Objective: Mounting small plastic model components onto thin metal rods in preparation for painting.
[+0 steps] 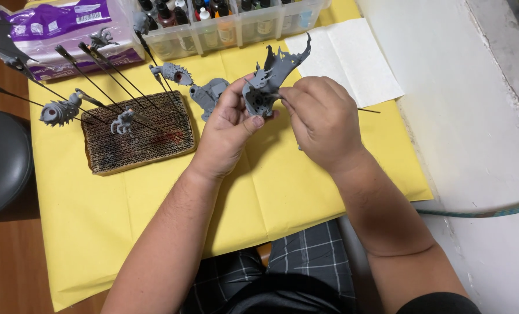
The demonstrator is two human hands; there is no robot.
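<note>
My left hand point(227, 131) holds a grey, spiky miniature figure part point(271, 78) up above the yellow paper sheet point(155, 203). My right hand point(323, 119) pinches a thin dark stick point(369, 110), likely a fine brush, whose tip meets the figure's lower body. Another grey miniature piece point(208, 95) lies on the yellow paper just left of my left hand.
A corrugated cardboard block point(140, 136) holds several grey parts on long skewers point(102, 72). Clear trays of paint bottles point(224, 23) stand at the back beside a purple-wrapped pack point(61, 29). A white paper towel point(352, 58) lies back right. A dark stool point(0, 160) sits at left.
</note>
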